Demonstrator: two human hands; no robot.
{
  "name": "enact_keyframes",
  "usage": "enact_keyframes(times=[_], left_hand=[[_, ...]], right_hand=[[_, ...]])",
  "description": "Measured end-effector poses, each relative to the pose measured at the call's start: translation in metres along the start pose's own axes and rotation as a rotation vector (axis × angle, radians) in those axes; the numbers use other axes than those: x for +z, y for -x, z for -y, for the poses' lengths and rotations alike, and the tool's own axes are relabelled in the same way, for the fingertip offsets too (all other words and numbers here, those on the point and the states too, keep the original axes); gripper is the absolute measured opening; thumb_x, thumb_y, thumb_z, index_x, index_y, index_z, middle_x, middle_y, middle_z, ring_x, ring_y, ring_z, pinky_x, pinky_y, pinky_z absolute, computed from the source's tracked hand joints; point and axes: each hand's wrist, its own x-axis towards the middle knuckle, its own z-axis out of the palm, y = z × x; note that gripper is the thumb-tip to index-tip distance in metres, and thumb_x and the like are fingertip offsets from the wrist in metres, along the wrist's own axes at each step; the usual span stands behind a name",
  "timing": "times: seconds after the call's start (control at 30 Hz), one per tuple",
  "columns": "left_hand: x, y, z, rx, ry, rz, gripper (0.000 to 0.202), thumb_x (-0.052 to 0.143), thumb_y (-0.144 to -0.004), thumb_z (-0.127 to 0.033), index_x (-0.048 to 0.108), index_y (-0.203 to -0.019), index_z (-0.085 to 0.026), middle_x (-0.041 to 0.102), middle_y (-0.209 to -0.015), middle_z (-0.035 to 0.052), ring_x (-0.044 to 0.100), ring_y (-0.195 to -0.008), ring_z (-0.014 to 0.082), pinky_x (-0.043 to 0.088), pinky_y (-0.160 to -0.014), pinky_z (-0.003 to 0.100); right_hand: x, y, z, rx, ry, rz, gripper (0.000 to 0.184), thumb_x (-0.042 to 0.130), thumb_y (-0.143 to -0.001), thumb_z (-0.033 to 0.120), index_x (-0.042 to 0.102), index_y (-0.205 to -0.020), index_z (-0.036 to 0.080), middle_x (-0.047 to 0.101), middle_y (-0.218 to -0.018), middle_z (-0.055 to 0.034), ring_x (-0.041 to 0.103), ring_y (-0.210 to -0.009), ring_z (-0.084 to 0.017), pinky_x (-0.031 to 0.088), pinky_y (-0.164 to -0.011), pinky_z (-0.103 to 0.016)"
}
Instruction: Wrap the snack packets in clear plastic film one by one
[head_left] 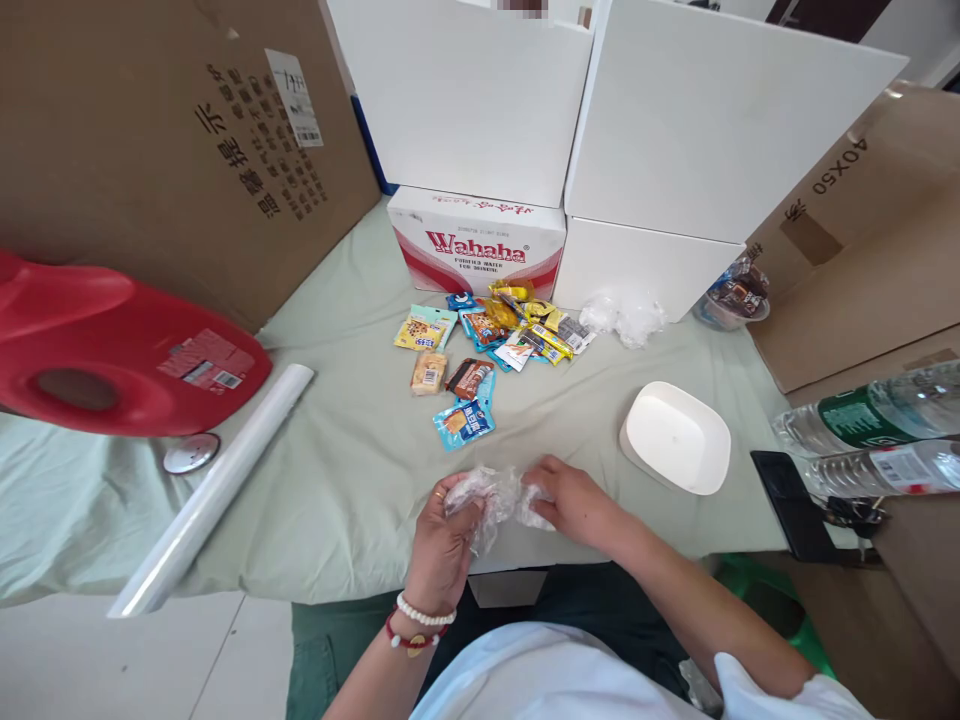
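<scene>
Near the table's front edge, my left hand (442,545) is closed on a crumpled piece of clear plastic wrap (489,500). My right hand (581,505) pinches the other side of the same wrap. Whether anything lies inside the crumpled film I cannot tell. Beyond my hands are a blue snack packet (463,425), a brown packet (470,379) and a pale wrapped biscuit (428,373). To the right of my right hand stands a white plastic tub (675,440).
A pile of snack packets (525,325) lies before a Wahaha carton (480,245), beside crumpled clear film (624,316). At left are a roll of plastic film (214,490) and a red jug (142,350). Bottles (870,415) and a phone (791,505) lie right.
</scene>
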Motion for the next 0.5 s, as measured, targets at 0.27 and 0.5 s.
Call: enact_keyframes(times=[0.27, 0.5], left_hand=[[-0.008, -0.003, 0.0, 0.086, -0.058, -0.018, 0.089, 0.092, -0.057, -0.024, 0.053, -0.137, -0.029, 0.071, -0.102, -0.0029, 0.067, -0.085, 0.0118, 0.056, -0.079, 0.024], [0.003, 0.01, 0.001, 0.121, -0.099, 0.227, 0.114, 0.086, -0.062, -0.017, 0.033, -0.159, -0.043, 0.038, -0.168, 0.0087, 0.067, -0.121, 0.0252, 0.059, -0.094, 0.037]], right_hand=[[-0.133, -0.028, -0.025, -0.089, 0.02, -0.67, 0.028, 0.066, -0.095, 0.038, 0.075, -0.118, 0.025, 0.07, -0.108, -0.0083, 0.063, -0.078, -0.02, 0.052, -0.086, -0.038], [-0.17, -0.065, -0.031, -0.049, -0.071, -0.843, 0.054, 0.075, -0.086, 0.046, 0.066, -0.133, 0.021, 0.063, -0.132, -0.0145, 0.064, -0.08, -0.018, 0.055, -0.084, -0.04]])
